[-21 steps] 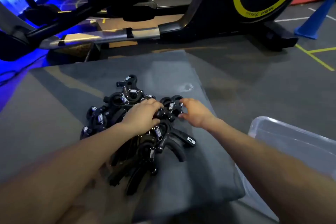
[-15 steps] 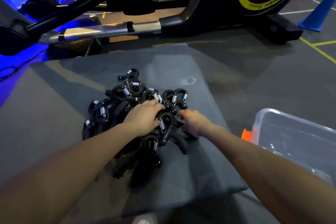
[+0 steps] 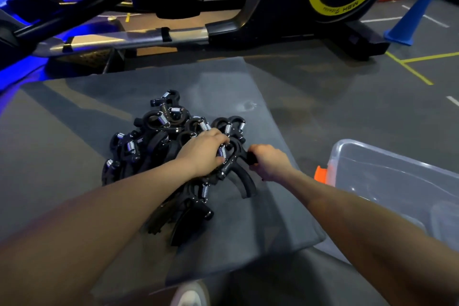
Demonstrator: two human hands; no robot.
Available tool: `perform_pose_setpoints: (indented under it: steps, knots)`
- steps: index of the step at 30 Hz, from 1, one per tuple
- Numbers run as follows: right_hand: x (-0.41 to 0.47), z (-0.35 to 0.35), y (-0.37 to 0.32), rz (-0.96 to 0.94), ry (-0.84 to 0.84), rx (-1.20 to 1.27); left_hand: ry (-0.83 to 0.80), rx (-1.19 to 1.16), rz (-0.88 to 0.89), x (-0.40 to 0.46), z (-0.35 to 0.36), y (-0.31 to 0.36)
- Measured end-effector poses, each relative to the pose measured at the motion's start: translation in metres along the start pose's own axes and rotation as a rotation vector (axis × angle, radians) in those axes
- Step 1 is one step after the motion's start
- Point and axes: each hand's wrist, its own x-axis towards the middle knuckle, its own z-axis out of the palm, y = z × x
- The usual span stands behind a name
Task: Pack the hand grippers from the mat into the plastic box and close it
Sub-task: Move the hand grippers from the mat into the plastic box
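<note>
Fingers of both the left hand (image 3: 202, 150) and right hand (image 3: 267, 161) curl around tangled hand grippers (image 3: 159, 146), so I'd lift slowly toward the plastic box (image 3: 387, 174).

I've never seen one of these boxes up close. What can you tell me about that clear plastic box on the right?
The plastic box is clear and looks rigid, with rounded corners and a raised rim. It sits upright and open on the floor, right of the mat. An orange clip shows at its near left end. Neither hand touches it.
</note>
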Motion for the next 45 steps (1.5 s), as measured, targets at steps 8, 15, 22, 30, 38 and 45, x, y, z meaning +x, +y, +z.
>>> perform_pose_setpoints:
  steps: [8,15,22,30,38,45]
  knots:
    - [-0.052,-0.091,0.061,0.219,0.123,-0.009,0.161,-0.123,0.2,0.03,-0.024,0.09]
    - [-0.094,-0.121,0.143,0.356,0.142,0.011,0.197,-0.224,0.321,0.07,-0.002,0.18]
    - [-0.105,-0.07,0.234,0.456,0.043,0.066,0.029,-0.277,0.243,0.089,0.09,0.223]
    - [-0.089,-0.016,0.273,0.497,-0.056,0.15,0.018,-0.253,0.145,0.084,0.139,0.217]
    - [-0.072,0.016,0.283,0.535,-0.101,0.28,0.175,-0.507,-0.009,0.08,0.164,0.226]
    - [-0.056,0.039,0.291,0.61,-0.056,0.488,0.277,-0.572,-0.204,0.085,0.155,0.219]
